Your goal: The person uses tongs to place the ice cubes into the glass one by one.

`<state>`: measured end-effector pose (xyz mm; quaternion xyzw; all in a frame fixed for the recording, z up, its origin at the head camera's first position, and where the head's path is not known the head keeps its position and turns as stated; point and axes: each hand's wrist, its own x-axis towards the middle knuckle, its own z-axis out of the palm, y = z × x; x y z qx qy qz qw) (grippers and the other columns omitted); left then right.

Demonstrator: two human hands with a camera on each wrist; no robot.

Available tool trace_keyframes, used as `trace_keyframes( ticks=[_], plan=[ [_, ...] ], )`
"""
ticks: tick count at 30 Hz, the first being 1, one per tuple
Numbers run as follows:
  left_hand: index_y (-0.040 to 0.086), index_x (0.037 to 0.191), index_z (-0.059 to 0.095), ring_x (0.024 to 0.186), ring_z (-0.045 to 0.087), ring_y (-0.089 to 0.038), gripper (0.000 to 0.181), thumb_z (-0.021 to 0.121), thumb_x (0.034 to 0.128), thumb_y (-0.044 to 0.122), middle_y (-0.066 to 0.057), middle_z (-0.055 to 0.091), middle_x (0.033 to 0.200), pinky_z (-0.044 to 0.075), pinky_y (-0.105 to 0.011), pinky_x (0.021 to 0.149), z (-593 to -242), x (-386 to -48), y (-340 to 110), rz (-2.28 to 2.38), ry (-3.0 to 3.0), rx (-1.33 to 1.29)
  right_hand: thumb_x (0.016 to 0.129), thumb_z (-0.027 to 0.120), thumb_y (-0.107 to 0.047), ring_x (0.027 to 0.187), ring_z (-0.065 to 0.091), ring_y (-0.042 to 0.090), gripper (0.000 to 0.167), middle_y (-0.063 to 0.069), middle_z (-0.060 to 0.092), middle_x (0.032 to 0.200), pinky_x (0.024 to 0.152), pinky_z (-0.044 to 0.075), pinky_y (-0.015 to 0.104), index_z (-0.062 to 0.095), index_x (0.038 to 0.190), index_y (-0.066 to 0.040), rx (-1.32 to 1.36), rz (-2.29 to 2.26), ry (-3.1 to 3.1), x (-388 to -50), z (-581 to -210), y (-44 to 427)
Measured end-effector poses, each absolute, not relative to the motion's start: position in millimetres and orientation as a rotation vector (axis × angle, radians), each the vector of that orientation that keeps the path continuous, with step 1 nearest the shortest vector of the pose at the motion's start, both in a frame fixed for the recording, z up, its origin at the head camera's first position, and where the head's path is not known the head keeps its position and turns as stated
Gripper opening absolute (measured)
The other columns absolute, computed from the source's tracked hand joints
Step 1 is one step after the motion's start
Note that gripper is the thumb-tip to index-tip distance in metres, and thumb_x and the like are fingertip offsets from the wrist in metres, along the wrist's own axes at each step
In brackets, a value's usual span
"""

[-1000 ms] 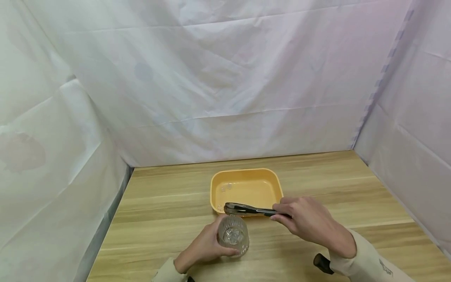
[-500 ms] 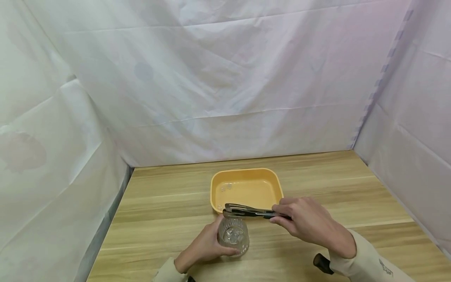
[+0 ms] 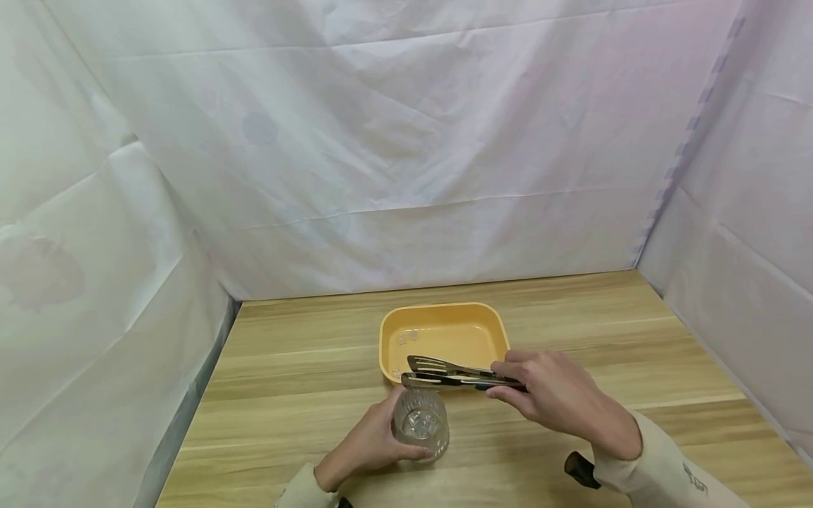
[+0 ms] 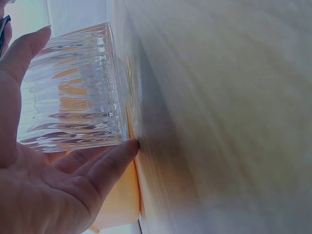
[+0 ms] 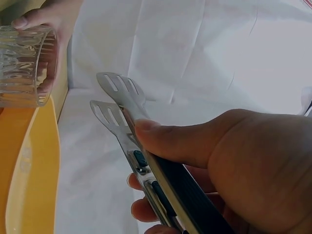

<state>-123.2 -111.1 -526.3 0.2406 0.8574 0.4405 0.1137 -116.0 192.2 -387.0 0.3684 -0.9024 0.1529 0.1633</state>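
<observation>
My left hand point(image 3: 375, 439) grips a clear ribbed glass point(image 3: 420, 427) standing on the table, thumb on the near side and fingers on the far side. Clear, shiny pieces seem to lie in the glass; their kind is hard to tell. With my right hand point(image 3: 555, 395) I hold slotted metal tongs point(image 5: 117, 95) with dark handles. Their two slotted ends are spread apart with nothing between them, just above the glass's far rim and the near edge of a yellow tray point(image 3: 460, 346). Small clear pieces point(image 3: 413, 335) lie at the tray's left side.
The wood-grain table point(image 3: 292, 360) spreads around the tray on both sides. White cloth point(image 3: 406, 155) hangs behind the table and along its left and right sides. A dark cylindrical object point(image 3: 581, 469) sits at my right sleeve.
The tongs' ends have parted from nearly together to clearly spread, the upper one rising. My left hand and the glass have stayed put, as has the tray.
</observation>
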Motion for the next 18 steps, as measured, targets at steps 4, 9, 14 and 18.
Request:
trace_keyframes(
  ticks=[4,9,14,18],
  plan=[
    [0.027,0.142,0.038,0.11,0.061,-0.012,0.094,0.087,0.0663,0.054,0.004,0.061,0.127,0.05,-0.03,0.092,-526.2,-123.9,-111.1,1.293,2.507,0.704,0.087,0.075,-0.035,0.054,0.033,-0.008,0.017,-0.014,0.05,0.072,0.047,0.03,0.013,0.069,0.09,-0.019,1.02,0.424,-2.598,-122.1,-388.4,192.7],
    [0.029,0.144,0.036,0.113,0.061,-0.013,0.096,0.087,0.0666,0.053,0.004,0.059,0.13,0.05,-0.032,0.094,-525.5,-124.7,-111.2,1.295,2.492,0.698,0.085,0.077,-0.036,0.055,0.038,-0.007,0.027,-0.008,0.058,0.078,0.048,0.035,0.014,0.073,0.098,-0.013,0.937,0.405,-2.648,-134.9,-393.3,193.3],
    [0.028,0.144,0.036,0.114,0.06,-0.013,0.096,0.087,0.0671,0.053,0.004,0.059,0.131,0.05,-0.032,0.094,-526.1,-124.7,-111.0,1.289,2.491,0.707,0.085,0.077,-0.037,0.055,0.04,-0.003,0.029,-0.005,0.06,0.08,0.047,0.034,0.017,0.072,0.098,-0.012,0.86,0.378,-2.7,-148.5,-400.6,193.0],
    [0.027,0.144,0.036,0.113,0.06,-0.013,0.096,0.087,0.0671,0.053,0.003,0.06,0.13,0.049,-0.031,0.093,-526.8,-124.3,-111.1,1.286,2.496,0.713,0.085,0.077,-0.038,0.055,0.04,0.0,0.028,-0.004,0.058,0.079,0.047,0.034,0.019,0.07,0.095,-0.014,0.808,0.37,-2.74,-160.7,-408.3,191.9]
  ],
)
